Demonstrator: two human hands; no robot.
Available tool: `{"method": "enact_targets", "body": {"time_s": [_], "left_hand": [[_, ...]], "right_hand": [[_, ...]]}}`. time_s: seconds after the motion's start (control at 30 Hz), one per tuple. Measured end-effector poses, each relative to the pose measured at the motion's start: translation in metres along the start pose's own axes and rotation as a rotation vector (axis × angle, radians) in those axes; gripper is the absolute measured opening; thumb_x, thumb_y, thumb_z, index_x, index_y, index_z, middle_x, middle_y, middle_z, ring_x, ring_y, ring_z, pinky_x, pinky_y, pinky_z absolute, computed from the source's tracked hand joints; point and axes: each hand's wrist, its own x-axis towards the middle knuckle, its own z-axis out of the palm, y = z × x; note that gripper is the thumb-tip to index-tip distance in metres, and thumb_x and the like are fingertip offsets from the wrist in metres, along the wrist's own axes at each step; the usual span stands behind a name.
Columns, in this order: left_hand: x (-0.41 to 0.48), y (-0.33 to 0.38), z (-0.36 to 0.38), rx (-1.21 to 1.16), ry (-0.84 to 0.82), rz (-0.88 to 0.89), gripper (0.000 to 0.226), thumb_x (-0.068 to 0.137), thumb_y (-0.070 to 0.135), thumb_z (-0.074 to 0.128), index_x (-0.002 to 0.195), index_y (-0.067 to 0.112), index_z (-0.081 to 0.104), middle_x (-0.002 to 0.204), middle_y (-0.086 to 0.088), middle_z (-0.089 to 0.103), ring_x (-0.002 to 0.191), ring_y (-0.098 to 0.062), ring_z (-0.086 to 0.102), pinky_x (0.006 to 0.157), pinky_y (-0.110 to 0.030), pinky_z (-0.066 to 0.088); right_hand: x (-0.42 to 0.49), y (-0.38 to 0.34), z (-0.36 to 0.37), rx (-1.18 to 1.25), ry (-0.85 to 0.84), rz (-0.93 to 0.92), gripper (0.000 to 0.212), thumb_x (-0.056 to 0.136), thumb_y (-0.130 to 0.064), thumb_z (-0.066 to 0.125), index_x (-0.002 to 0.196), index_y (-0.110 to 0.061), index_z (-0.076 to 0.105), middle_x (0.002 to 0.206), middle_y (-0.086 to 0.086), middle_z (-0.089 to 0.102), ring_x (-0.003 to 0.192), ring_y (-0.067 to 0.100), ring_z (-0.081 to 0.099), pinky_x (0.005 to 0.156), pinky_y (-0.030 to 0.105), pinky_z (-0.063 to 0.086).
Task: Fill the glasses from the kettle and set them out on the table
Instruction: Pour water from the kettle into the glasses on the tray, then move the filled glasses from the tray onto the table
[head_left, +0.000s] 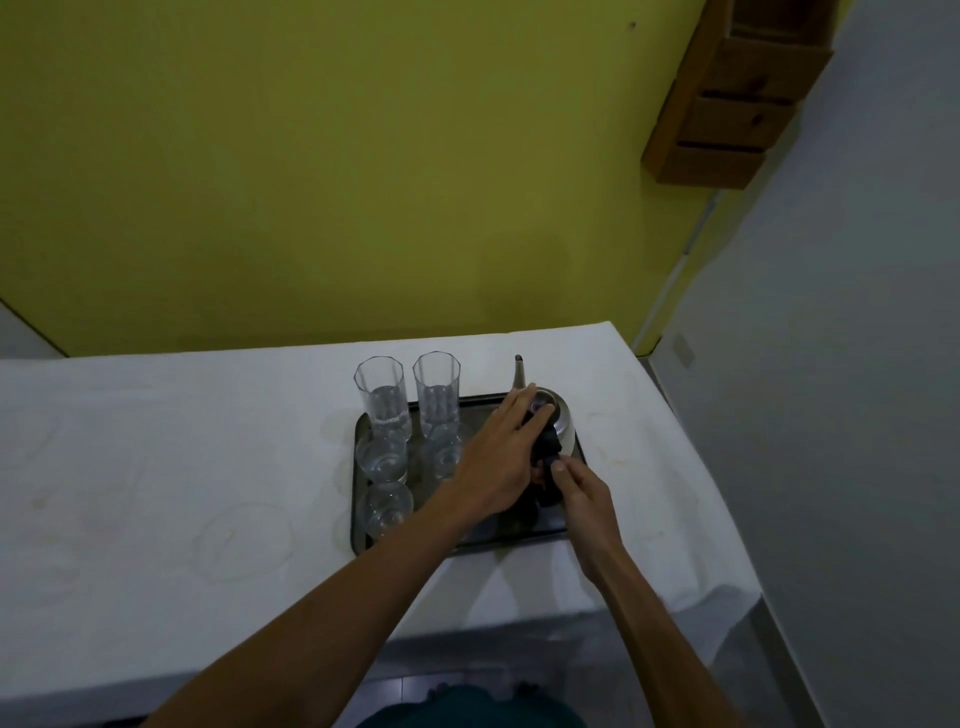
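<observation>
A dark tray (470, 544) lies on the white-covered table (156, 467). At its right end stands a metal kettle (563, 421) with a thin spout (519, 373) and a black handle. My right hand (582, 493) grips the handle from the near side. My left hand (498, 452) reaches across the tray, its fingers resting on the kettle's lid. Two tall glasses (382, 400) (436, 395) stand at the tray's far edge, both partly filled with water. Several more glasses (384, 512) stand nearer on the tray's left part.
The table's far edge meets a yellow wall (363, 156); its right edge drops to a grey floor (831, 415). A wooden shelf unit (727, 104) hangs at the upper right. Faint ring stains mark the cloth left of the tray.
</observation>
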Motion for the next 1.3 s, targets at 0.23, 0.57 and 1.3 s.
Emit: {"method": "enact_targets", "body": {"time_s": [0.23, 0.57, 1.3], "left_hand": [[0.001, -0.001, 0.003, -0.011, 0.015, -0.016, 0.054, 0.098, 0.009, 0.041, 0.15, 0.013, 0.029, 0.163, -0.008, 0.01, 0.151, -0.026, 0.004, 0.12, -0.045, 0.021], [-0.055, -0.01, -0.032, -0.275, 0.222, -0.224, 0.042, 0.101, 0.021, 0.043, 0.144, 0.019, 0.045, 0.155, -0.004, 0.037, 0.148, -0.019, 0.023, 0.12, -0.037, 0.021], [-0.149, -0.05, -0.008, -0.443, 0.399, -0.779, 0.05, 0.079, 0.045, 0.069, 0.12, 0.019, 0.055, 0.114, 0.002, 0.065, 0.099, -0.013, 0.062, 0.082, -0.023, 0.054]], "right_hand": [[0.0, -0.007, -0.007, -0.103, 0.053, -0.002, 0.016, 0.101, -0.02, 0.06, 0.105, -0.014, 0.075, 0.101, 0.003, 0.075, 0.099, 0.019, 0.069, 0.08, 0.022, 0.054], [-0.029, -0.039, 0.007, -0.339, 0.248, -0.175, 0.01, 0.089, -0.013, 0.069, 0.081, -0.02, 0.069, 0.079, -0.001, 0.07, 0.078, 0.013, 0.066, 0.071, 0.026, 0.053], [-0.014, 0.009, 0.082, -0.905, -0.282, -0.33, 0.076, 0.069, -0.049, 0.084, 0.127, -0.013, 0.054, 0.123, 0.007, 0.055, 0.114, 0.024, 0.05, 0.08, 0.032, 0.044]]}}
